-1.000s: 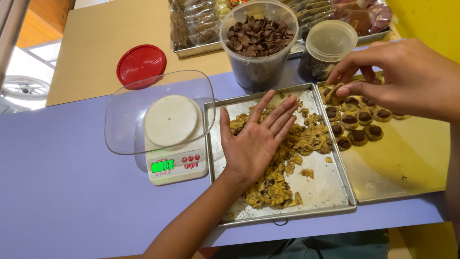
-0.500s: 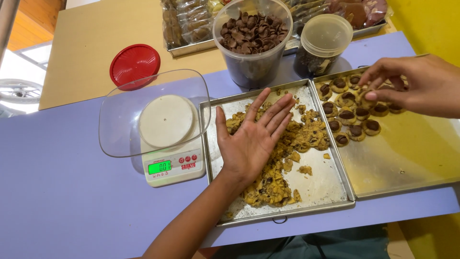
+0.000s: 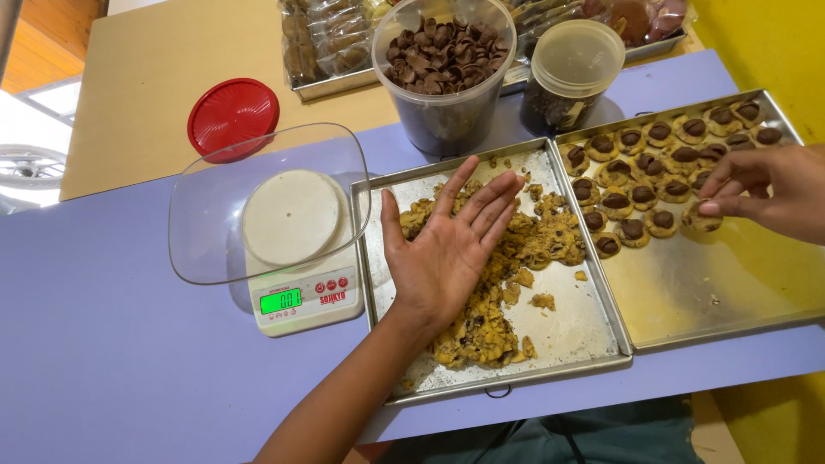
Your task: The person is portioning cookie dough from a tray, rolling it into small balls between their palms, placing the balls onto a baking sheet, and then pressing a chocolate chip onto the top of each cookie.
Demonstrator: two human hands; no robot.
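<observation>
Here, lavender desk (image 3: pixel 112 361) bearing two steel trays side by side near its front edge. Left tray (image 3: pixel 584 331): crumbly cookie dough (image 3: pixel 481 331) under left hand (image 3: pixel 447 249), palm up, fingers spread flat. Right tray (image 3: pixel 713 288): rows of chocolate-topped cookies (image 3: pixel 644 163); right hand (image 3: pixel 760 189) pinched on cookie (image 3: pixel 700 219) at the rows' front edge.

Dull metal tray (image 3: pixel 593 339) holds crumbly rough dough (image 3: pixel 507 283); clear glossy plastic bowl (image 3: pixel 202 223); smooth red lid (image 3: pixel 233 114)

Green lit screen (image 3: pixel 281 301) on white scale's front; clear-wrapped packets (image 3: pixel 322 39) at table's back.
</observation>
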